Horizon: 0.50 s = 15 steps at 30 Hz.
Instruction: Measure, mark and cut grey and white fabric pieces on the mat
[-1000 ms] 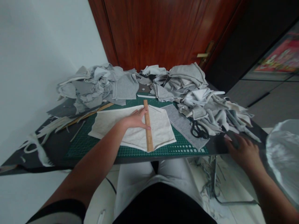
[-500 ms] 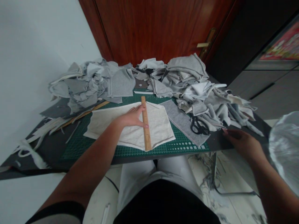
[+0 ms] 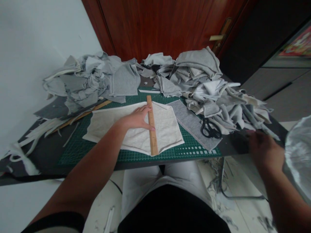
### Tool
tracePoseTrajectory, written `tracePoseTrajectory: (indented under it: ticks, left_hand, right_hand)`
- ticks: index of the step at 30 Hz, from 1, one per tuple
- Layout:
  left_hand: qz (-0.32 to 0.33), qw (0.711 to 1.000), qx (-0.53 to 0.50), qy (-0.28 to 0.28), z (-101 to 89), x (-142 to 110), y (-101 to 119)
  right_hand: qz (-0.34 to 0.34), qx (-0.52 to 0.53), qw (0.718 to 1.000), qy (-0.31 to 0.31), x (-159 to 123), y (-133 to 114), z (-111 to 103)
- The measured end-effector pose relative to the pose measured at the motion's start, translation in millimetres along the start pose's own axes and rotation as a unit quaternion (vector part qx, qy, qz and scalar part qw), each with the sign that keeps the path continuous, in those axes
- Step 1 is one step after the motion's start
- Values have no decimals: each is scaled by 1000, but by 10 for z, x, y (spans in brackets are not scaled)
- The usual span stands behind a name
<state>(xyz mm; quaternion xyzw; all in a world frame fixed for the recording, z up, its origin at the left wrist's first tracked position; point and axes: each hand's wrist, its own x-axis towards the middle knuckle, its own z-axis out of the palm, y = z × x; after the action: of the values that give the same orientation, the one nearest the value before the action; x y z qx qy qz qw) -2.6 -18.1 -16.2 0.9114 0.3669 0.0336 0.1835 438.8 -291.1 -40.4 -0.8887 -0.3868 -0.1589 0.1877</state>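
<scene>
My left hand [image 3: 138, 118] is open, thumb and fingers spread, pressing down on a wooden ruler [image 3: 152, 137]. The ruler lies upright in view across a cream cloth piece [image 3: 166, 124], which is spread flat on a green cutting mat [image 3: 73, 147]. My right hand [image 3: 266, 150] is over the table's right front edge, near the scrap pile. Motion smears its fingers, so I cannot see whether it holds anything. Between the hands, black-handled scissors [image 3: 210, 128] rest on a flat grey cloth piece [image 3: 187, 121], their blades running under the scraps.
Heaps of grey and white cloth are at the back left [image 3: 89, 77] and right [image 3: 225, 97]. Pale strips [image 3: 39, 136] and a long wooden stick [image 3: 82, 115] lie at the left. A bin with a clear plastic liner [image 3: 300, 155] stands right of the dark table [image 3: 233, 145].
My right hand drew in towards the scissors, then moved away to the right, now blurred. My left hand stays on the ruler. The whole view has shifted slightly.
</scene>
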Motion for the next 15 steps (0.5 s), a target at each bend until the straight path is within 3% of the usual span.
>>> tracePoseTrajectory:
  ticks: [3,6,8,11,13,15]
  left_hand:
    - [-1,1000,4,-7,1,8,-5]
    - [9,1000,5,-4,10,22,-23]
    - [11,1000,6,-1,13,27,-32]
    - [6,1000,7,-3,7,21,-27]
    - [2,1000,3,-3,-2,13,-14]
    - [-3,1000,-1,-1,-7,5,-1]
  right_hand:
    - [64,187,978,61,-100,-339,-215]
    - [3,375,926,49,-217,-852,-470]
    - [-70,431,899,-41,-275,-1216,-578]
    - [-172,500,829,-182,-310,-1737,-573]
    - [-255,498,795,-233,-301,-2070,-476]
    - [-325,467,780,-259,-277,-2390,-343]
